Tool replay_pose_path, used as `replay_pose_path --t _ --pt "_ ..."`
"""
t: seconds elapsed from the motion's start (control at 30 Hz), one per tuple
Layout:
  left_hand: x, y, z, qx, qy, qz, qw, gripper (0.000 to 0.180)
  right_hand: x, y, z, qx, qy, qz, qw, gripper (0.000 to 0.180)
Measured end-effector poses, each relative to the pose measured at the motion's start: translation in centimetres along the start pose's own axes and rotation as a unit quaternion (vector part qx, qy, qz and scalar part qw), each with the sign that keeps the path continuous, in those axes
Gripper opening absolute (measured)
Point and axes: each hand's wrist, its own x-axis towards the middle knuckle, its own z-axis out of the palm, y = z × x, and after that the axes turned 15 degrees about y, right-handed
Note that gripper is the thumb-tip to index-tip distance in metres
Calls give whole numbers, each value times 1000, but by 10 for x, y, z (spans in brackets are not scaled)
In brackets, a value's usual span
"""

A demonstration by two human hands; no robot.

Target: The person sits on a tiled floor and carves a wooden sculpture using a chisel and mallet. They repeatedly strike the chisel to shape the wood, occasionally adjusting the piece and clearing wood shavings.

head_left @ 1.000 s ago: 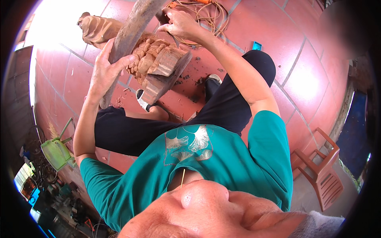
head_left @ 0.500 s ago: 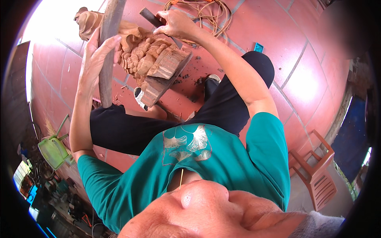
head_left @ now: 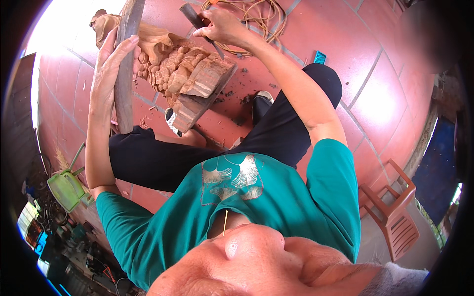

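Observation:
My left hand (head_left: 109, 69) grips a long dark wooden mallet (head_left: 126, 59), held nearly upright to the left of a pale wood carving (head_left: 185, 74). The carving has rounded, bunched forms and a flat block base, and it rests tilted against my legs in black trousers. My right hand (head_left: 222, 27) is closed on a dark chisel (head_left: 195, 19). The chisel's blade points down at the carving's upper right edge.
Red floor tiles (head_left: 375, 84) carry wood chips near the carving. A coil of orange cord (head_left: 259, 17) lies beyond my right hand. Another carved piece (head_left: 101, 22) stands at the far left, a brown plastic chair (head_left: 392, 212) at the right, a green chair (head_left: 66, 185) at the left.
The mallet in my left hand has swung from leaning over the carving to nearly upright at its left. My right hand stays on the chisel at the carving.

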Motion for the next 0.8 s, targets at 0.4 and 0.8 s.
replay_pose_path --t 0.4,0.8 --pt "-2 -1 2 23 -18 3 1000 57 -3 -7 0 -77 -52 -7 996 46" --pt "-16 -20 12 85 -89 -8 992 74 -6 -14 -22 -72 -140 91 983 50"
